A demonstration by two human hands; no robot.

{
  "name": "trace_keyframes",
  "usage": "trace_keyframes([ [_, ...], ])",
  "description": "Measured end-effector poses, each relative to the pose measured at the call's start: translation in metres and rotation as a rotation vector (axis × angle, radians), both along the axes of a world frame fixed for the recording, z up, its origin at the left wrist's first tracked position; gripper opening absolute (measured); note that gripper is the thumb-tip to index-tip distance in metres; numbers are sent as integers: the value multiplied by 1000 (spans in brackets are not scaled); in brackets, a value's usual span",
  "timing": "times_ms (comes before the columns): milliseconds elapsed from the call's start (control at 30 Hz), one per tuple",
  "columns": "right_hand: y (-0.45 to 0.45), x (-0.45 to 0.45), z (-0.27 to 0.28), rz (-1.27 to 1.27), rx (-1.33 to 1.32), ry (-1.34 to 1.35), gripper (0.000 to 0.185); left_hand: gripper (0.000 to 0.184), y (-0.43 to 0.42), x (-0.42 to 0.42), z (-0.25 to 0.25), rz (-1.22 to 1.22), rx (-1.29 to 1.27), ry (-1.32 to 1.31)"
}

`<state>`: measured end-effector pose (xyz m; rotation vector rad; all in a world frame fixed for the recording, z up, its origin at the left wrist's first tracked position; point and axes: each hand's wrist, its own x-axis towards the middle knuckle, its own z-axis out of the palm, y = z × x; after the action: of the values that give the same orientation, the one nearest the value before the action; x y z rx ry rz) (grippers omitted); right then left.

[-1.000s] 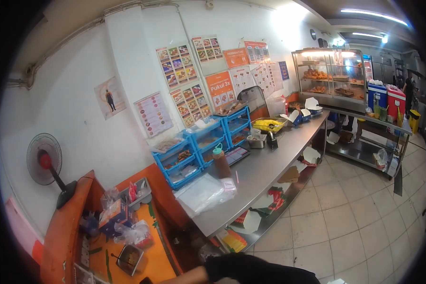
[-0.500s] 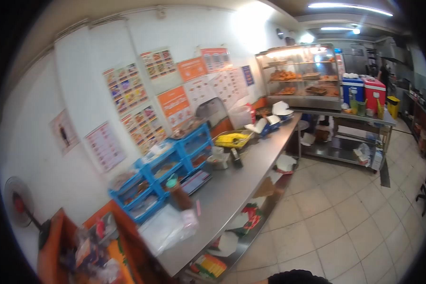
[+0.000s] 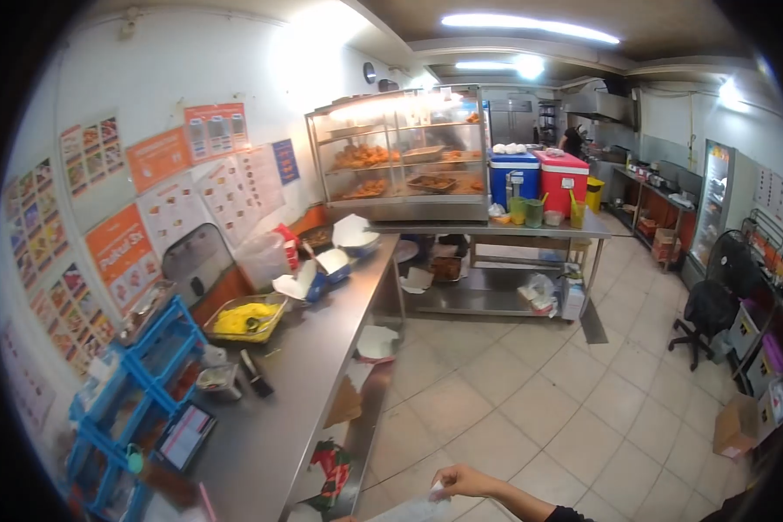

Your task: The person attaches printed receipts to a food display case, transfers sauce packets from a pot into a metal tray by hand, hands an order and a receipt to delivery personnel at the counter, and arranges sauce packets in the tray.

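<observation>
My right hand (image 3: 465, 481) reaches in from the bottom right, in front of the steel counter. Its fingers are closed on the edge of a thin whitish sheet (image 3: 409, 510), and I cannot tell whether it is paper or a plastic bag. At the bottom edge, a sliver of what seems to be my left hand (image 3: 344, 519) shows by the sheet's other side; its fingers are hidden. On the counter (image 3: 261, 435) to the left stand a brown bottle with a green top (image 3: 167, 483), a tablet-like device (image 3: 185, 438) and a metal container (image 3: 219, 381).
Blue stacked bins (image 3: 152, 361) line the wall. Beyond are a tray of yellow food (image 3: 250, 320), open paper boxes (image 3: 300, 280) and a glass food warmer (image 3: 400, 157). Blue (image 3: 513, 177) and red (image 3: 564, 180) coolers stand behind. Right: an office chair (image 3: 706, 317). A person (image 3: 572, 139) is far back.
My view has swung right, so the counter and bins shift left and the fridge and chair appear. My right hand has come into view with the whitish sheet.
</observation>
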<state>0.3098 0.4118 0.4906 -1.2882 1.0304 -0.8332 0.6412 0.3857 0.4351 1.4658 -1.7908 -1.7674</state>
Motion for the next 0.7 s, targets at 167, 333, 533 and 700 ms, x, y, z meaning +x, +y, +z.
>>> trace_keyframes([
  [167,-73,-60,11,-341,58,136,23,16,-132,-97,25,280,-78,339],
  [333,-170,-104,43,-660,-6,47,20,19,-279,-171,80,147,-117,401],
  [533,-266,-181,70,-1024,-63,-235,22,26,-429,-329,110,67,2,817],
  [700,-351,-241,61,-1244,-141,-562,28,33,-506,-479,173,-15,421,1356],
])
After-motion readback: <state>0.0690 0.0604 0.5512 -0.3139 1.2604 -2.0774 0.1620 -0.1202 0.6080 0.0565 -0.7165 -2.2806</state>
